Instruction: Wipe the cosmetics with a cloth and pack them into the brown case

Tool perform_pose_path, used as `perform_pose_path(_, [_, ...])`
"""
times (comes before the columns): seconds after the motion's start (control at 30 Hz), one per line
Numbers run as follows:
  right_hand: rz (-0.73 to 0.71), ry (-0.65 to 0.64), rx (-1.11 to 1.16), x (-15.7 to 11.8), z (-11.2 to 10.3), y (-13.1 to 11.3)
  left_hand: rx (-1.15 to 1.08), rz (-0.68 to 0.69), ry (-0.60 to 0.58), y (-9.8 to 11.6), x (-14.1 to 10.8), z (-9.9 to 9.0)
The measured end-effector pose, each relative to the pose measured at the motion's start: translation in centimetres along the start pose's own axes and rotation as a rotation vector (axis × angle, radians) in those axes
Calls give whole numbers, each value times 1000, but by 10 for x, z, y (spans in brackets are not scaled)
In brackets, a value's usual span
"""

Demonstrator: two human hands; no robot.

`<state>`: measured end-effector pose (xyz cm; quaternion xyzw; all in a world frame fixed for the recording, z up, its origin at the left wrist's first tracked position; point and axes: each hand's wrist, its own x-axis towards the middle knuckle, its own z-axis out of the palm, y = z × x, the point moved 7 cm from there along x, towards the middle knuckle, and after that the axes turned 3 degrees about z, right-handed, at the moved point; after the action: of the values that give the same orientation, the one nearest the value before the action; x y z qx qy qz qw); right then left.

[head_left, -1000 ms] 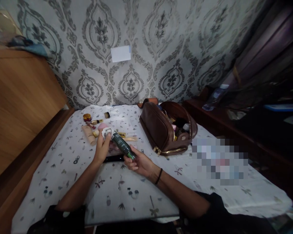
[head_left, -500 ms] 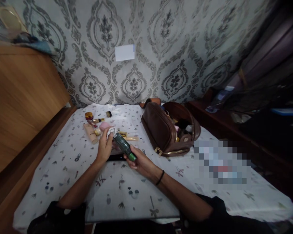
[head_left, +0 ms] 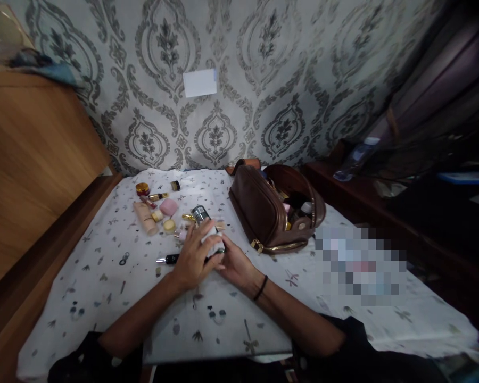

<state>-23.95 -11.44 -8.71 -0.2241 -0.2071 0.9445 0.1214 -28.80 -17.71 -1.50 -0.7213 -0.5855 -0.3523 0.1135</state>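
Observation:
A dark green bottle (head_left: 200,214) shows beyond the fingers, its lower end hidden by the hands. Around it my right hand (head_left: 237,263) is closed. My left hand (head_left: 194,255) presses a white cloth or tissue (head_left: 211,242) against the bottle, its fingers curled over it. Just left of the hands lies a black tube (head_left: 167,259) with a silvery end. Near them on the patterned cloth are a pink sponge (head_left: 168,207), a beige tube (head_left: 146,218), a round yellowish item (head_left: 169,226) and a gold item (head_left: 189,217).
An open brown bag (head_left: 259,207) full of items stands right of the hands. At the back left are a red jar with gold lid (head_left: 142,189) and a small dark jar (head_left: 175,185). A clear bottle (head_left: 355,159) lies at right; a blurred patch covers something nearer.
My left hand has moved right and down with the white cloth, onto the bottle. More of the black tube and the round yellowish item now shows. The view has shifted slightly.

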Motion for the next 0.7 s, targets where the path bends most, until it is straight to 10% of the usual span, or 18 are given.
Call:
perform_pose_path(0.23, [16,54,5,-1,1,4,46,52,-19,10,0,3])
perform_pose_path(0.47, [41,-162,-210,-11,15,11,-129,-357,276,-47,3,-41])
perform_pose_path(0.7, [15,-178,-372,-13,18,13,-701,-633,405,-95,-6,-38])
